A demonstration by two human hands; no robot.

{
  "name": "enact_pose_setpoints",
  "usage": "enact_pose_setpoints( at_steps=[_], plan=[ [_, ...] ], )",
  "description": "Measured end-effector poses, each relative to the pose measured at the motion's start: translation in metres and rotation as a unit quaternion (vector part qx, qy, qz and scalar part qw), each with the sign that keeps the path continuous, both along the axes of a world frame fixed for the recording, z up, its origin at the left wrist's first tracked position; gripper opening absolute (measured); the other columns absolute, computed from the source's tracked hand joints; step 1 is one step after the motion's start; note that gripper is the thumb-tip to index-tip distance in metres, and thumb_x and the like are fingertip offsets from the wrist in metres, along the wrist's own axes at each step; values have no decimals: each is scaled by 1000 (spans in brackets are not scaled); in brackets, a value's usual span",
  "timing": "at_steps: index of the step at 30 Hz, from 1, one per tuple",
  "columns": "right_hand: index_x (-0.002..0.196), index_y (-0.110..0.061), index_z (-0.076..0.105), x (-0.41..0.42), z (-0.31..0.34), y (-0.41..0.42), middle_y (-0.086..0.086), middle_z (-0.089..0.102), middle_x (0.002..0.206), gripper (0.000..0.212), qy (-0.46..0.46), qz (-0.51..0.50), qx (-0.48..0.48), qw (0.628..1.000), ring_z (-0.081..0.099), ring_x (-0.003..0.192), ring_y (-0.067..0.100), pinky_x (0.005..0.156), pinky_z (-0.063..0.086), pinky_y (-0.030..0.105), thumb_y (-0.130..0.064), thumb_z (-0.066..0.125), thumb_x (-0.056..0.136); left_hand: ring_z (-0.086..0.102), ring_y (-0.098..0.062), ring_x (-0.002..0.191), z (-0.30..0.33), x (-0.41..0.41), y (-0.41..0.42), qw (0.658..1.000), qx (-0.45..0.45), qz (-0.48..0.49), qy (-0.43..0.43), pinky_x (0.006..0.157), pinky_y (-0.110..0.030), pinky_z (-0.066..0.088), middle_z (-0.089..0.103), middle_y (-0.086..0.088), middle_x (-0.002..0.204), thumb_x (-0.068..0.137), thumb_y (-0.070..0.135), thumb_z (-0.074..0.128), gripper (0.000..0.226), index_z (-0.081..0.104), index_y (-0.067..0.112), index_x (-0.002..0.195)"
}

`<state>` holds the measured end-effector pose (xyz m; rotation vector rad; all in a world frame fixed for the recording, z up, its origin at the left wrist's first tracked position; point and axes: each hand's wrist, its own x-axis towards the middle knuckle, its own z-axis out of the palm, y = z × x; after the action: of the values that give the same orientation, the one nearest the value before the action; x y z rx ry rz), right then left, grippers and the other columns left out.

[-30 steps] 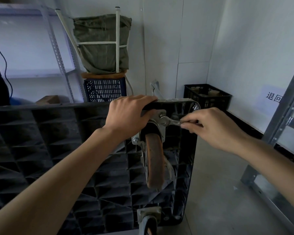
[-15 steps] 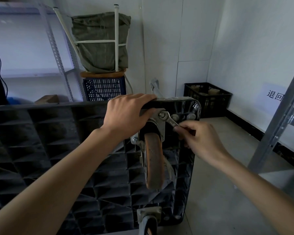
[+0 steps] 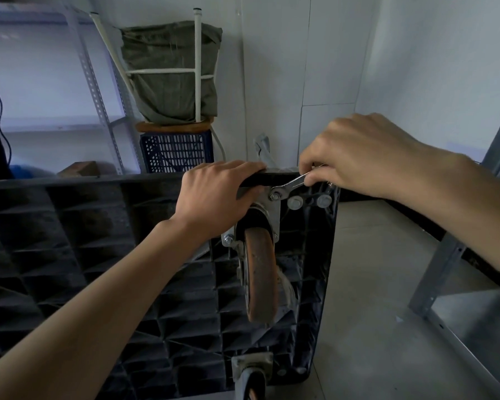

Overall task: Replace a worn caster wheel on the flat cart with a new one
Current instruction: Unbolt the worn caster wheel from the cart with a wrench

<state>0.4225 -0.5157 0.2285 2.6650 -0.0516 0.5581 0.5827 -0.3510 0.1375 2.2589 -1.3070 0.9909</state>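
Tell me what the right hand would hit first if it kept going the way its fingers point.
Probably the left hand: the right hand points leftward along the wrench, and the left grips the cart edge just beyond; depth unclear.

My left arm reaches up from the lower left, bare to the wrist, and my left hand [image 3: 214, 194] lies palm down with its fingers curled over the top edge of the flat cart [image 3: 98, 255], the thumb tucked down beside the mounting plate of the caster wheel [image 3: 261, 272]. My right arm comes in from the right edge, wrist bent downward, and my right hand [image 3: 367, 157] is knuckles up, its fingertips [image 3: 308, 168] pinching the handle of the wrench [image 3: 289, 187]. Both hands sit close together at that edge, not touching
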Motion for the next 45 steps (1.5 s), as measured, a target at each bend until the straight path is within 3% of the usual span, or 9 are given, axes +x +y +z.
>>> enact_pose_setpoints(
  at_steps=[6, 11, 14, 18, 22, 26, 33, 42, 45],
  plan=[
    [90, -36, 76, -18, -33, -25, -23, 69, 71, 5, -44, 71, 251, 964, 65, 70, -2, 64, 48, 25, -39, 77, 86, 68, -14, 105, -1, 0, 0, 1000, -4, -4, -6, 74, -26, 32, 70, 18, 118, 96, 53, 56, 40, 59, 41, 134],
    [89, -27, 76, -15, -95, -27, -10, 72, 70, 2, -99, 86, 465, 875, 65, 53, 9, 54, 52, 22, -26, 77, 88, 68, -14, 106, -1, 0, 0, 1000, -1, -2, -6, 76, -27, 37, 71, 16, 118, 96, 54, 56, 40, 60, 40, 134],
    [89, -27, 75, -8, -122, -23, -7, 72, 71, 5, -153, 83, 516, 839, 65, 52, 16, 52, 49, 21, -23, 76, 90, 67, -14, 108, -1, 0, 0, 1000, 2, -4, -2, 79, -29, 40, 70, 16, 119, 97, 54, 55, 40, 59, 40, 134],
    [95, -22, 78, -3, -136, -15, -6, 74, 76, 5, -192, 73, 543, 814, 68, 59, 17, 55, 53, 32, -25, 76, 91, 67, -14, 109, -1, -1, -1, 1000, 2, -1, -4, 79, -28, 37, 70, 17, 120, 97, 54, 54, 41, 58, 40, 135],
    [92, -26, 76, 1, -149, -7, -7, 75, 75, 2, -212, 65, 595, 773, 65, 57, 5, 55, 49, 18, -25, 75, 92, 67, -14, 109, -1, 0, -1, 1000, 1, 0, -5, 82, -30, 42, 70, 17, 119, 97, 55, 54, 41, 58, 40, 135],
    [90, -24, 76, 8, -160, -1, -1, 73, 72, 5, -213, 56, 652, 726, 65, 57, 12, 56, 49, 22, -26, 73, 93, 67, -14, 109, -2, 0, -1, 1000, -1, 0, -7, 78, -28, 34, 70, 17, 120, 97, 55, 54, 42, 58, 40, 135],
    [87, -27, 74, 8, -154, -5, -2, 74, 72, 7, -200, 50, 646, 735, 65, 55, 14, 55, 49, 22, -26, 73, 93, 67, -14, 109, -2, 0, -1, 1000, 4, 5, -6, 82, -31, 43, 70, 17, 120, 97, 55, 54, 41, 58, 40, 135],
    [88, -24, 76, 12, -149, -9, -2, 75, 74, 6, -182, 29, 624, 759, 71, 61, 20, 67, 57, 37, -26, 74, 93, 66, -15, 111, -2, 0, -1, 1000, 5, 7, -3, 85, -32, 45, 69, 17, 122, 97, 55, 54, 41, 58, 40, 135],
    [89, -26, 77, 9, -146, -10, -6, 75, 75, 7, -187, 20, 598, 779, 71, 60, 14, 70, 59, 41, -30, 74, 92, 66, -14, 110, -1, 0, -1, 1000, 4, 6, -5, 84, -32, 44, 69, 17, 121, 97, 55, 54, 42, 58, 40, 136]
  ],
)
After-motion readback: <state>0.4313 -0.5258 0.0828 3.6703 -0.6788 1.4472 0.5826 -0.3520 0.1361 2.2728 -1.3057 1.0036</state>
